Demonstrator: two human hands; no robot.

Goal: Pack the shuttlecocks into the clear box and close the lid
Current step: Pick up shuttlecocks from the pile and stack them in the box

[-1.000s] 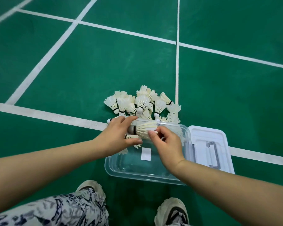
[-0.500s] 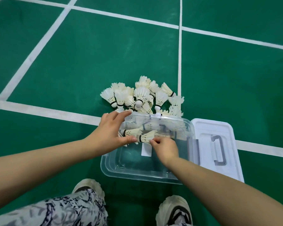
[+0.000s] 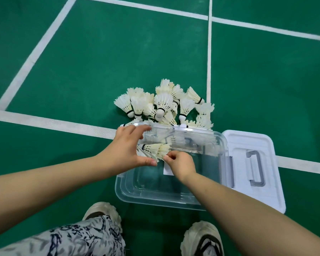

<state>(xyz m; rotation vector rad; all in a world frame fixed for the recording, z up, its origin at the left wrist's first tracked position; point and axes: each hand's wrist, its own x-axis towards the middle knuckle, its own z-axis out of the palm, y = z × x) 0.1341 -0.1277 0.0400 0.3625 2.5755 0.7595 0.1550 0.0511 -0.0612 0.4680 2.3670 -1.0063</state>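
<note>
Down on the green court floor (image 3: pixel 92 58), right in front of me, sits the clear box (image 3: pixel 155 197), open, with most of its bottom bare. Both hands are over its far-left corner. I see the left hand (image 3: pixel 127 149) spread in a curl, thumb low and fingers reaching to the box's far rim, cupping the dark-banded cork ends of a small bunch of shuttlecocks (image 3: pixel 155 149). The right hand (image 3: pixel 181 164) is pinched shut on the feathered end of that same bunch, so the two hands hold it between them, just inside the box. More feathers show through the far wall (inside or behind it, I cannot tell). Just past that wall, the loose pile of shuttlecocks (image 3: pixel 164 104) lies heaped on the floor, pressed up against the box's far side and spilling toward a white court line (image 3: pixel 50 123) that runs under it all. Another white line (image 3: pixel 209 58) runs away from the pile's right edge. Off to the right, touching the box's side, the white lid (image 3: pixel 268 193) lies flat with its grey handle (image 3: pixel 255 168) up. Near me, two pale sneakers: left sneaker (image 3: pixel 100 209), right sneaker (image 3: pixel 201 239), and a patterned trouser leg (image 3: pixel 78 239) crowd the box's near side.
</note>
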